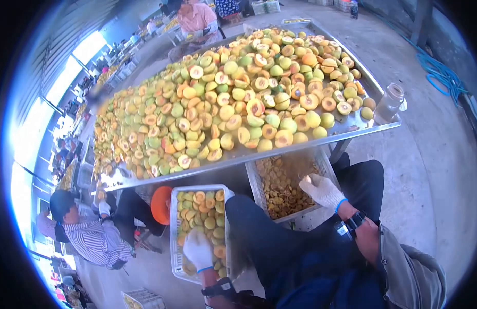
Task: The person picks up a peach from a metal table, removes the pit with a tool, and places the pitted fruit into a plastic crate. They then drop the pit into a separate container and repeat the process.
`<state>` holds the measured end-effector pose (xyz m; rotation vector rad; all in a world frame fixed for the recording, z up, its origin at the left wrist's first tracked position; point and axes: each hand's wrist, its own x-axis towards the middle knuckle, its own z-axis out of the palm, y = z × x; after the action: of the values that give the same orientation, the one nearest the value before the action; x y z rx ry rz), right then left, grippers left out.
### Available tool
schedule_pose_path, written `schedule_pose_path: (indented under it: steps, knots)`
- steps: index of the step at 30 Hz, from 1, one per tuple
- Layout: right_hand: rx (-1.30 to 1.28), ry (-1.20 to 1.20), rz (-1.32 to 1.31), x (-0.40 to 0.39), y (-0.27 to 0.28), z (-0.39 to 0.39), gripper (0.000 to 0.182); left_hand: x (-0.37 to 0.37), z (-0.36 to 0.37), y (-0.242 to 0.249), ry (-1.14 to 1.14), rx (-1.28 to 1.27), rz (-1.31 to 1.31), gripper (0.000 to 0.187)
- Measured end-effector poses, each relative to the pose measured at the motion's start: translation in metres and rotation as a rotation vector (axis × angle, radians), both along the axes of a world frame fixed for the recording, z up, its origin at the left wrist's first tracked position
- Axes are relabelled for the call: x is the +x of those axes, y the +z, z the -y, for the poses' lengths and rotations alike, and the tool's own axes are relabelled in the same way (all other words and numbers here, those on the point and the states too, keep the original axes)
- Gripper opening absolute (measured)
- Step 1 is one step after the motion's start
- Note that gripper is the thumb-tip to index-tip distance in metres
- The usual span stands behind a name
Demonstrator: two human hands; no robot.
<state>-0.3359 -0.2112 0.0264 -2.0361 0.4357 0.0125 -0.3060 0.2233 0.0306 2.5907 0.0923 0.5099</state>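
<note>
My left hand (198, 249), in a white knit glove, is over a white crate (227, 193) of yellow-green fruit halves (199, 212) that look like peaches. Its fingers point down among the fruit and are partly hidden, so their grip does not show. My right hand (321, 191), also gloved, is above the near right side of a second crate (252, 180), which holds brown pits and scraps (279, 188). The fingers of this hand are curled together; what they hold, if anything, is too small to name.
A metal table (238, 164) heaped with halved fruit (223, 103) stands ahead. A clear jar (389, 103) is at its right corner. An orange bucket (161, 205) and a seated person (94, 237) are at left. Another person (197, 20) works across the table. A blue hose (442, 74) lies right.
</note>
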Motion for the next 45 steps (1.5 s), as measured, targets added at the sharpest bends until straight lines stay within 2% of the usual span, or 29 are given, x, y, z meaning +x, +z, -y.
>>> schedule_pose_path:
  steps: [1,2,3,4,5,7,8,9,11,12,14,16,17,21,24,25,26,27,28,30,31,33,34,36,37,39,43,45]
  knots:
    - [-0.059,0.012,-0.010,0.001,0.000,0.002,0.048,0.015,0.040,0.025,-0.100,-0.153,0.062,0.021]
    - [-0.055,0.001,0.002,0.002,0.001,0.003,0.048,0.031,0.071,0.042,-0.223,-0.175,0.051,0.022]
    - [0.012,-0.016,-0.073,0.002,0.003,0.004,0.048,0.047,0.103,0.052,-0.287,-0.260,0.000,0.022]
    - [0.080,-0.032,-0.147,0.001,0.003,0.005,0.047,0.061,0.140,0.068,-0.419,-0.226,0.049,0.022]
    - [0.092,-0.040,-0.091,-0.001,-0.009,0.006,0.045,0.074,0.174,0.074,-0.508,-0.350,0.051,0.022]
    - [0.032,-0.036,-0.072,-0.005,-0.013,0.008,0.044,0.108,0.232,0.077,-0.674,-0.109,0.145,0.027]
    - [-0.035,-0.023,-0.064,-0.006,-0.015,0.009,0.043,0.126,0.262,0.069,-0.662,-0.131,0.138,0.025]
    - [-0.008,-0.027,-0.026,-0.008,-0.017,0.010,0.042,0.146,0.286,0.061,-0.595,0.022,0.000,0.033]
    - [-0.010,-0.025,-0.020,-0.010,-0.019,0.013,0.042,0.174,0.328,0.047,-0.508,0.107,-0.123,0.042]
    - [-0.023,-0.013,-0.025,-0.011,-0.020,0.015,0.042,0.189,0.342,0.034,-0.485,0.256,-0.230,0.047]
    - [-0.041,-0.032,0.050,-0.011,-0.027,0.016,0.041,0.198,0.360,0.019,-0.488,0.331,-0.309,0.051]
    - [-0.107,0.033,-0.093,-0.011,-0.022,0.017,0.040,0.195,0.372,0.012,-0.463,0.376,-0.274,0.052]
    - [-0.098,0.026,-0.061,-0.012,-0.021,0.017,0.039,0.190,0.376,0.010,-0.426,0.411,-0.250,0.052]
    - [-0.082,0.043,-0.032,-0.010,-0.021,0.017,0.040,0.190,0.372,0.008,-0.449,0.406,-0.278,0.051]
    - [-0.025,0.011,-0.024,-0.011,-0.023,0.016,0.040,0.192,0.366,0.008,-0.569,0.309,-0.144,0.053]
    - [0.090,-0.028,0.021,-0.012,-0.023,0.018,0.039,0.191,0.363,0.007,-0.574,0.311,-0.143,0.053]
    - [0.206,-0.071,0.065,-0.013,-0.019,0.020,0.039,0.186,0.360,0.010,-0.612,0.018,-0.122,0.051]
    - [0.211,-0.083,0.064,-0.013,-0.015,0.022,0.039,0.181,0.358,0.011,-0.644,-0.274,-0.105,0.048]
    - [0.314,-0.077,0.129,-0.015,-0.012,0.024,0.037,0.172,0.353,0.010,-0.649,-0.268,-0.116,0.048]
    - [0.418,-0.065,0.187,-0.019,0.012,0.027,0.035,0.142,0.345,0.030,-0.722,-1.304,-0.464,0.043]
    - [0.390,-0.045,0.226,-0.022,0.032,0.028,0.035,0.130,0.342,0.034,-0.717,-1.306,-0.464,0.043]
    - [0.359,-0.023,0.258,-0.023,0.055,0.028,0.035,0.107,0.335,0.035,-0.698,-1.666,-0.589,0.044]
    - [0.297,0.000,0.211,-0.023,0.061,0.027,0.037,0.099,0.331,0.035,-0.694,-1.671,-0.592,0.044]
    - [0.231,0.015,0.158,-0.022,0.072,0.027,0.039,0.084,0.328,0.038,-0.716,-1.942,-0.689,0.049]
    - [0.200,0.035,0.138,-0.020,0.076,0.026,0.041,0.072,0.332,0.047,-0.556,-1.961,-0.694,0.052]
    - [0.172,0.053,0.143,-0.018,0.079,0.023,0.047,0.062,0.333,0.046,-0.537,-1.922,-0.667,0.051]
    - [0.151,0.025,0.215,-0.015,0.078,0.013,0.049,0.051,0.335,0.045,-0.448,-1.833,-0.600,0.047]
    - [0.157,0.023,0.137,-0.014,0.082,0.010,0.050,0.050,0.337,0.046,-0.407,-1.835,-0.599,0.046]
